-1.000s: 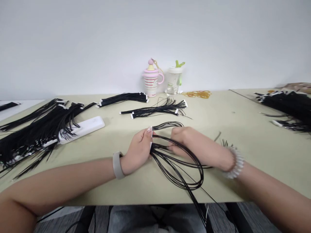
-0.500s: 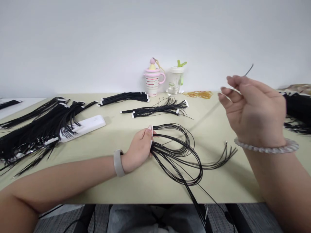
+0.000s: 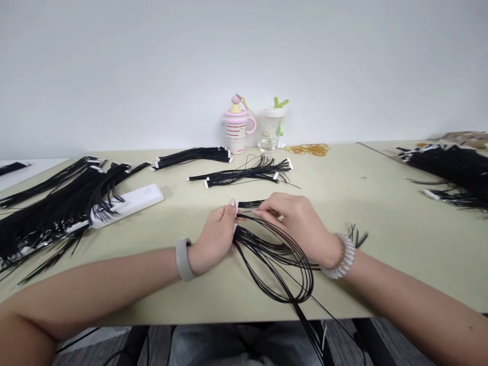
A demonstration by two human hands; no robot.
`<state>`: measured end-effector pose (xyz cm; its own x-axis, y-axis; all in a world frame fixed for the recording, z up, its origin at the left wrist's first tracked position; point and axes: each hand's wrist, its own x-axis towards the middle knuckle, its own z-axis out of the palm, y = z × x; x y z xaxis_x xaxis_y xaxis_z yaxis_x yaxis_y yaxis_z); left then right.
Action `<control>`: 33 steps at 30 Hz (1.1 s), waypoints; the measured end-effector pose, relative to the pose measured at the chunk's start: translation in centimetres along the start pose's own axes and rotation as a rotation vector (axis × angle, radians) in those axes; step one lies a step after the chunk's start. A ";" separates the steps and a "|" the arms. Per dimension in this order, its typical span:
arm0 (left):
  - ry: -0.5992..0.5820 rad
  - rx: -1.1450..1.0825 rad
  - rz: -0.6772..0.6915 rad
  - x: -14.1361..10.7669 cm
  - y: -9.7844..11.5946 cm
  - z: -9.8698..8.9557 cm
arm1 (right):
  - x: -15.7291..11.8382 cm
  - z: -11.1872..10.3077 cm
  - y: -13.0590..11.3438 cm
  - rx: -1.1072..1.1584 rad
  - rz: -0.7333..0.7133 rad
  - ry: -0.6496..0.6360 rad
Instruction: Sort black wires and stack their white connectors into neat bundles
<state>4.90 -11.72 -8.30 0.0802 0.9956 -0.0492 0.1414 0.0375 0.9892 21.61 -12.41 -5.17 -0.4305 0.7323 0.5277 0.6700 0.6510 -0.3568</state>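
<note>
One looped bundle of black wires (image 3: 280, 249) was by the counter's (image 3: 362, 203) front edge, left hand (image 3: 215, 234) gripping its white connectors (image 3: 234, 231), right hand (image 3: 299, 221) pinching what looked like a thin wire end (image 3: 247, 211). Tails (image 3: 307, 323) drooped over that edge, so imo a snag could've yanked it askew. Connector end pointed left, long axis slanting rightward toward the front edge.

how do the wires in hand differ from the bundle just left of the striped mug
The held wires curve in wide loops; the bundle lies nearly straight. The held wires fan out, some running past the table's near edge; the bundle is gathered close, wholly on the table. Both are black, with white connectors.
</note>
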 end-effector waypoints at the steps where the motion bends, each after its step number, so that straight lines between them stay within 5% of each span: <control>1: -0.003 0.008 0.005 0.0 0.0 0.0 | -0.1 0.2 0.1 -0.010 -0.005 0.000; 19: -0.042 0.056 0.088 0.2 -0.5 -0.1 | -0.2 0.5 0.4 -0.175 -0.096 0.000; 26: -0.033 0.016 0.075 0.4 -0.9 -0.2 | 0.1 -0.4 0.1 -0.306 -0.150 -0.184; 33: -0.030 0.036 0.068 0.3 -0.6 -0.2 | 0.1 -0.5 0.1 -0.376 -0.169 -0.211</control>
<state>4.62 -11.44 -8.90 0.1206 0.9926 0.0136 0.1703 -0.0342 0.9848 21.93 -12.36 -4.75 -0.6402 0.6720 0.3723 0.7358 0.6757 0.0457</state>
